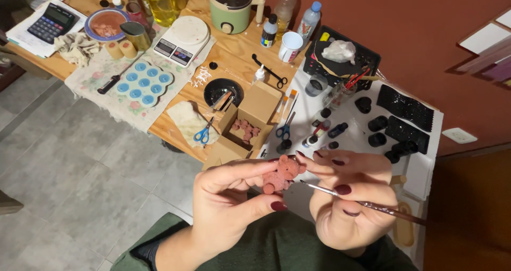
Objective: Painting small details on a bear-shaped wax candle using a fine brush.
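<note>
Paintbrush [367, 203] handle cut by the right hand [348, 196]; calculator [51, 22] keys too small.

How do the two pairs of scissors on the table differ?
The blue-handled scissors lie on a pale cloth, left of the cardboard box; the black scissors lie on bare wood, above it. The blue-handled pair has broad loop handles and short blades; the black pair is slimmer, all dark, with long thin arms. Both lie flat, untouched by either hand.
</note>
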